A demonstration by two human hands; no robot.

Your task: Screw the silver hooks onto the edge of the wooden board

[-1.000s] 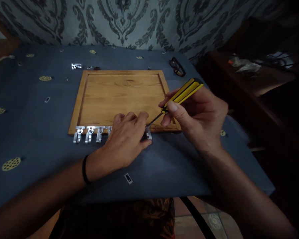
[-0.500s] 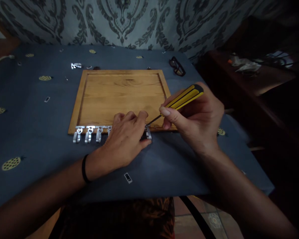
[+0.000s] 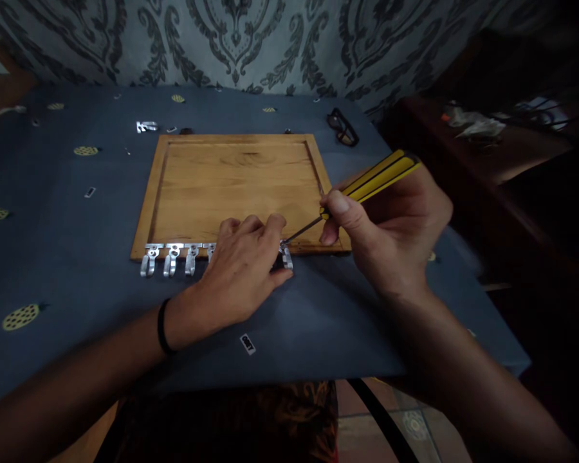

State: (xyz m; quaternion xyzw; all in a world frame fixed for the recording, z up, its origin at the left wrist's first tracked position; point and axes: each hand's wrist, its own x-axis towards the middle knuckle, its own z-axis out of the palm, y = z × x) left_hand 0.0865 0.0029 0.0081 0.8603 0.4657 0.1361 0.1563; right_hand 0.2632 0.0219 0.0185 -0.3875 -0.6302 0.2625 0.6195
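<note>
A framed wooden board [image 3: 241, 186] lies flat on the table, with several metal hooks [image 3: 172, 260] in a row along its near edge. My left hand [image 3: 244, 263] rests over that edge, its fingers curled around the hook [image 3: 287, 258] at the right end of the row; part of the row is hidden beneath the hand. In my right hand [image 3: 390, 225] is a screwdriver [image 3: 379, 179] with a yellow and black handle, gripped between thumb and fingers. Its shaft slants down to the left, and the tip meets the right-end hook beside my left index finger.
Beyond the board's far left corner lies a loose metal hook piece [image 3: 147, 127]. Dark-framed glasses [image 3: 342, 127] rest at the far right. A blue patterned cloth [image 3: 77, 257] covers the table. To the right stands dark furniture with a clear plastic bag [image 3: 477, 122] on it.
My right hand has shifted right and slightly back along the screwdriver's line, and the handle has turned and lies flatter. More shaft shows. My left hand stays on the hook.
</note>
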